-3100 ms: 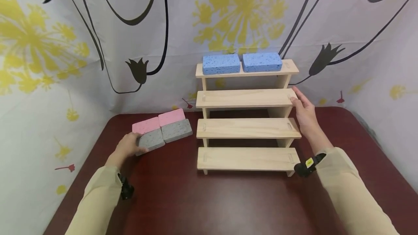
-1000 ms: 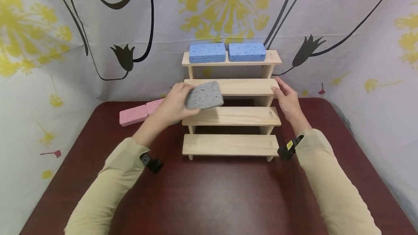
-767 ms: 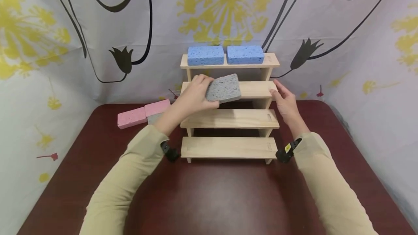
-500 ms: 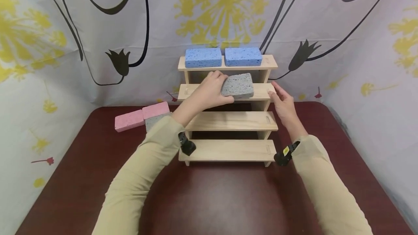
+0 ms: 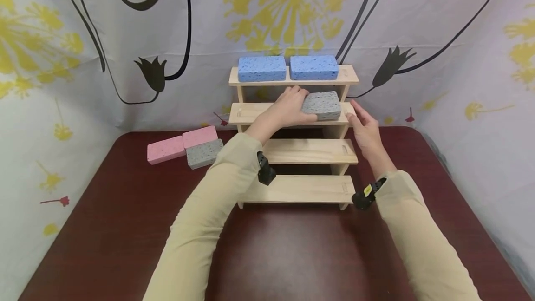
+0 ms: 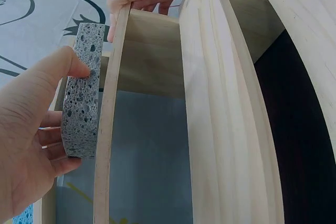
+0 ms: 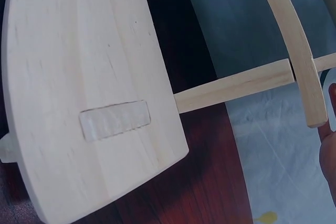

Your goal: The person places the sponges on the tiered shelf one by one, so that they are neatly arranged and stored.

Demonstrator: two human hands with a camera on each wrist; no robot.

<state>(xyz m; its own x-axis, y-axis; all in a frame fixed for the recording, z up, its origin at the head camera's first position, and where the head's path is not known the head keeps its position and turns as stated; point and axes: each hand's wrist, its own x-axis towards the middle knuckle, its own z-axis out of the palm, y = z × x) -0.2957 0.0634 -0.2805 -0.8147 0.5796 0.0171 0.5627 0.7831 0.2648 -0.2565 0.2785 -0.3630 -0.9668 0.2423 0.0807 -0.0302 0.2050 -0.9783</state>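
Observation:
My left hand (image 5: 287, 109) grips a grey sponge (image 5: 322, 106) by its left end, right at the second board from the top of a four-tier wooden shelf (image 5: 307, 150). In the left wrist view, thumb and fingers clasp the speckled sponge (image 6: 84, 95) from opposite faces beside the board's edge. My right hand (image 5: 365, 131) pinches that board's right end, thumb on the near side and fingers behind; only part of this hand (image 7: 328, 153) enters the right wrist view. Two blue sponges (image 5: 262, 68) sit side by side on the top board.
On the dark red table (image 5: 104, 226), left of the shelf, lie two pink sponges (image 5: 166, 149) and another grey sponge (image 5: 204, 152), partly covered by my left sleeve. A patterned cloth (image 5: 200, 27) hangs behind the shelf and along both sides.
My left hand took one of the two grey sponges from the table, carried it rightward across the shelf, and lowered it to the second board's right part. My right hand keeps its hold.

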